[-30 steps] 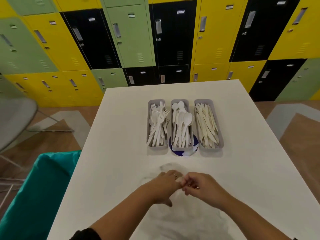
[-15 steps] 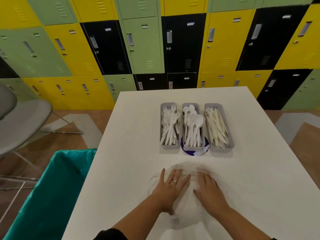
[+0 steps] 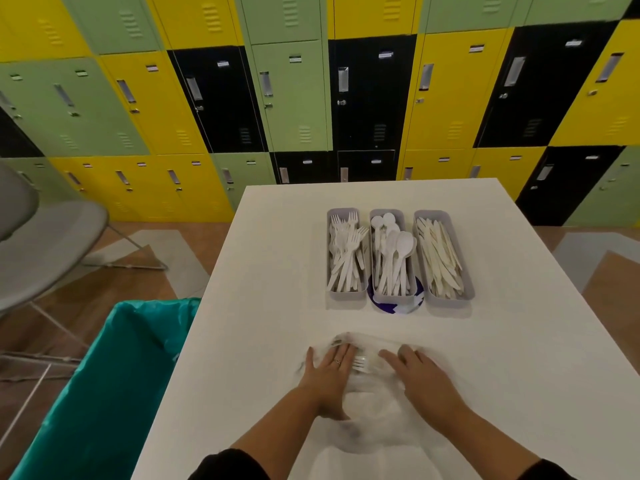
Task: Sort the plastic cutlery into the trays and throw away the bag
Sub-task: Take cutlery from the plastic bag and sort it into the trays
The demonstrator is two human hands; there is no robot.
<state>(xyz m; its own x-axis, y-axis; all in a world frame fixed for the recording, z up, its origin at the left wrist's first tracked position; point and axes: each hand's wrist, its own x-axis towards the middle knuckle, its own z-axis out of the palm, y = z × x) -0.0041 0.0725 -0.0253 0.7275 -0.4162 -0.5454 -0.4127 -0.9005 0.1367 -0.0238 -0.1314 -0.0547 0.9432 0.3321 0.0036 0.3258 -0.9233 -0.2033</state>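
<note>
White table (image 3: 263, 271) before yellow, green and black lockers (image 3: 446, 91).
Both flat hands, left hand (image 3: 329, 370) and right hand (image 3: 420, 375), press the clear bag (image 3: 367, 403) near its front edge, fingers straight, grasping nothing.

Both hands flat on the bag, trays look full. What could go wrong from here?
1. A fork seems to lie in the clear bag between the left hand and right hand; binning the bag now could discard it.
2. The bin sits beside the table edge; the flimsy bag might slide off outside it.
</note>
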